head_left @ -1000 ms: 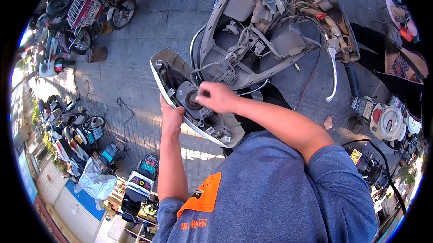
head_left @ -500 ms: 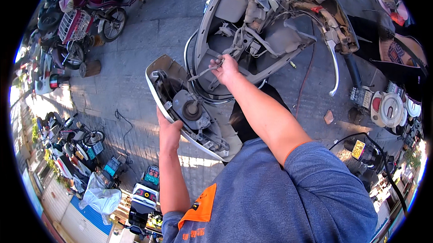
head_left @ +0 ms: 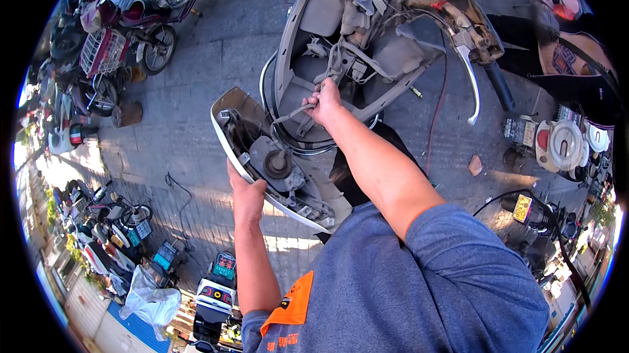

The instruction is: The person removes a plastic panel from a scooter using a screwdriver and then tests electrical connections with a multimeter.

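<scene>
My left hand (head_left: 247, 199) grips the outer edge of a pale scooter headlight cowl (head_left: 276, 164), its thumb over the rim. The cowl's inner side faces up, showing a round dark socket at the back of the lamp. A grey wiring cable (head_left: 292, 116) runs from the cowl to my right hand (head_left: 324, 104), whose fingers are closed around it. That hand is over the opened front body (head_left: 322, 16) of the scooter, where dusty wires (head_left: 335, 58) and connectors lie exposed. What lies under my right palm is hidden.
A handlebar with a silver brake lever (head_left: 473, 88) juts out right of the open body. Black front wheel (head_left: 266, 88) curves beneath it. Parked motorbikes (head_left: 157, 45) line the left, and a brick piece (head_left: 476, 165) lies on the pavement at right. A person in dark clothing (head_left: 576, 84) is at far right.
My right fingers have drawn closer together around the cable, and the cable stretch toward the cowl looks straighter. The scooter body sits slightly further left and lower in view. My left hand keeps its grip.
</scene>
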`<state>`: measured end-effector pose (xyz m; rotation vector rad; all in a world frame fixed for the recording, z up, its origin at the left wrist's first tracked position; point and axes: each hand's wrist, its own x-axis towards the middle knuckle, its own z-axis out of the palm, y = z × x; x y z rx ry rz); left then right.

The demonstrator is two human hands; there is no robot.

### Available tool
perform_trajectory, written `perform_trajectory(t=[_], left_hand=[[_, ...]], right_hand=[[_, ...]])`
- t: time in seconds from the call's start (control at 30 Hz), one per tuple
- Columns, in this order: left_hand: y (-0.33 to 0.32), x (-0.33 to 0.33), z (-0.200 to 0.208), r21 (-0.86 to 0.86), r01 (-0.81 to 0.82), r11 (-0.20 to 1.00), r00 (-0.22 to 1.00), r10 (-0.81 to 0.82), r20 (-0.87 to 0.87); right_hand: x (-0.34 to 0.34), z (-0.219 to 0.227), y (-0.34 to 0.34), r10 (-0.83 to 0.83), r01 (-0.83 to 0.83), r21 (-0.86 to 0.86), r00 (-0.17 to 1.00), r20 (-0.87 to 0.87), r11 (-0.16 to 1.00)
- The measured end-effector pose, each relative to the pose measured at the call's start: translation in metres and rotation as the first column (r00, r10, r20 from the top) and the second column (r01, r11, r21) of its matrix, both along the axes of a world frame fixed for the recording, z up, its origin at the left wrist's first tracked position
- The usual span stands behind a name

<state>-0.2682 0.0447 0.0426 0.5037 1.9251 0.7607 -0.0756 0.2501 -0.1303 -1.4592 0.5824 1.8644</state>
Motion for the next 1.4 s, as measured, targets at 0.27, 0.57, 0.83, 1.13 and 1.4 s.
perform_trajectory(t=[0.27,0.57,0.83,1.13,1.4], left_hand=[[0.013,0.011,0.013,-0.006,-0.050,0.999,0.998,0.051,0.029],[0.015,0.012,0.001,-0.007,0.041,0.999,0.995,-0.041,-0.093],[0.018,0.020,0.012,-0.044,0.049,0.998,0.991,-0.054,-0.123],[0.009,0.020,0.014,-0.003,0.000,1.000,0.998,0.000,-0.056],[0.013,0.032,0.019,-0.075,0.082,0.994,0.976,-0.095,-0.195]], right_hand=[[-0.005,0.017,0.008,0.053,-0.040,-0.105,0.991,0.119,0.994],[0.019,0.019,0.003,0.149,-0.142,-0.106,0.987,0.063,0.984],[0.026,0.001,-0.008,0.085,-0.090,-0.062,0.993,-0.076,0.994],[0.019,-0.010,-0.002,0.003,-0.010,-0.058,0.992,-0.129,0.998],[0.006,-0.018,-0.003,0.029,-0.024,-0.088,0.998,0.055,0.996]])
